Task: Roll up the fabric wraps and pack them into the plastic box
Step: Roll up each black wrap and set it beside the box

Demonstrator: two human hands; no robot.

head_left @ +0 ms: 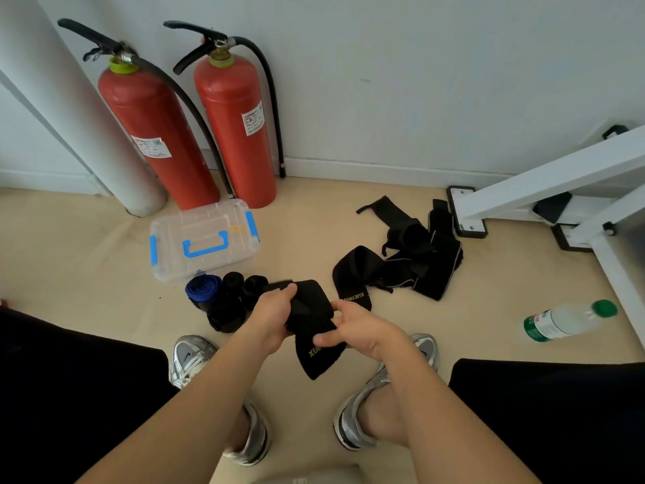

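Wrap (311, 321), black, part-rolled, held over the floor, left grip (275, 317) and right grip (357, 331) both clamped on it; risk: slack tail slips, roll unwinds; box (174, 235) apparently lidded, rolls (227, 309) beside it unpacked.

The wrap (312, 319) is matt black woven cloth, the box (202, 235) clear glossy plastic with blue plastic clasps (153, 249), the extinguishers (157, 134) glossy red painted metal with matt black rubber hoses (194, 121), the bottle (565, 321) clear smooth plastic, the shoes (190, 358) shiny silver, the floor (87, 256) smooth and matt.
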